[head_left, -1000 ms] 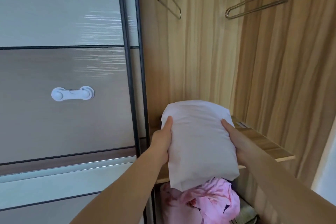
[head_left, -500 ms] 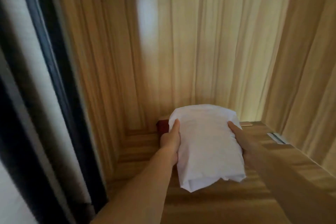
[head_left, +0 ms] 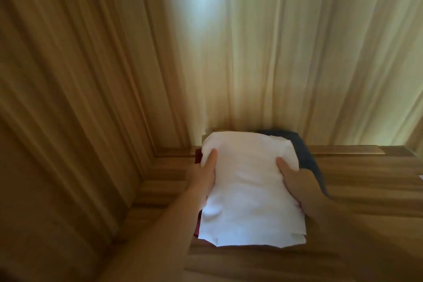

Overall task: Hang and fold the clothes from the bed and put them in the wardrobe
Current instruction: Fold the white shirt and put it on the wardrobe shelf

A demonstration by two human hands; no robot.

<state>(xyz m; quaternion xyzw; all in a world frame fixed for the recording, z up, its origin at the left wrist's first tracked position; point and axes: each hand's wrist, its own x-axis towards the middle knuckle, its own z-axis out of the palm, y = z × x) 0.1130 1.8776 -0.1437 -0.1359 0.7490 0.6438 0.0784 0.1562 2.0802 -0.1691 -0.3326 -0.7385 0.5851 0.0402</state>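
Observation:
A folded white garment [head_left: 248, 192] lies deep inside the wardrobe on its wooden shelf [head_left: 357, 181]. My left hand [head_left: 204, 177] grips its left edge, thumb on top. On the opposite edge my right hand [head_left: 295, 178] holds it the same way. Under the white garment a dark red folded piece [head_left: 198, 155] shows at the left. A dark blue folded piece [head_left: 302, 153] shows at the back right. The white garment rests on top of both.
The wardrobe's wooden left wall [head_left: 75, 98] stands close on the left. Its pale back panel [head_left: 274, 52] rises right behind the pile. Bare shelf runs to the right of the clothes and in front of them.
The view has moved from outside the wardrobe to inside it. Both hands carried the white garment forward and down onto the dark red and dark blue pieces at the back.

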